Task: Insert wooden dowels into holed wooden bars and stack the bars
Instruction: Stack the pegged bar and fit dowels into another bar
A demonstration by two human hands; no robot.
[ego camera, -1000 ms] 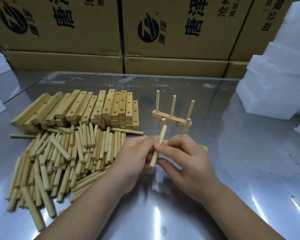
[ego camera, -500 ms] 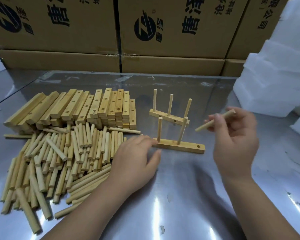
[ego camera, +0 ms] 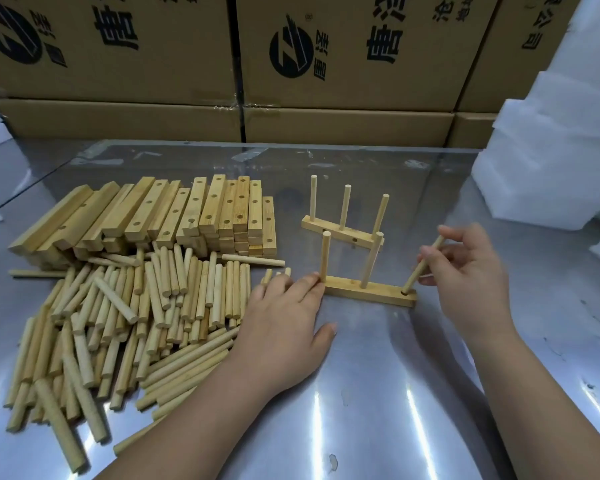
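Note:
A near holed bar (ego camera: 368, 291) lies on the table with two upright dowels in its left and middle holes. My right hand (ego camera: 465, 275) pinches a third dowel (ego camera: 424, 265), tilted, its lower tip at the bar's right-end hole. My left hand (ego camera: 284, 317) lies flat on the table, fingertips touching the bar's left end. Behind stands a finished bar (ego camera: 340, 232) with three upright dowels. A heap of loose dowels (ego camera: 125, 313) and a stack of holed bars (ego camera: 174, 216) lie to the left.
Cardboard boxes (ego camera: 326, 64) wall off the back edge of the shiny metal table (ego camera: 378, 393). White foam blocks (ego camera: 551, 157) stand at the right, and more foam shows at the far left edge.
My right hand has brought the dowel down from the air to the bar's right-end hole. My left hand has stayed at the bar's left end.

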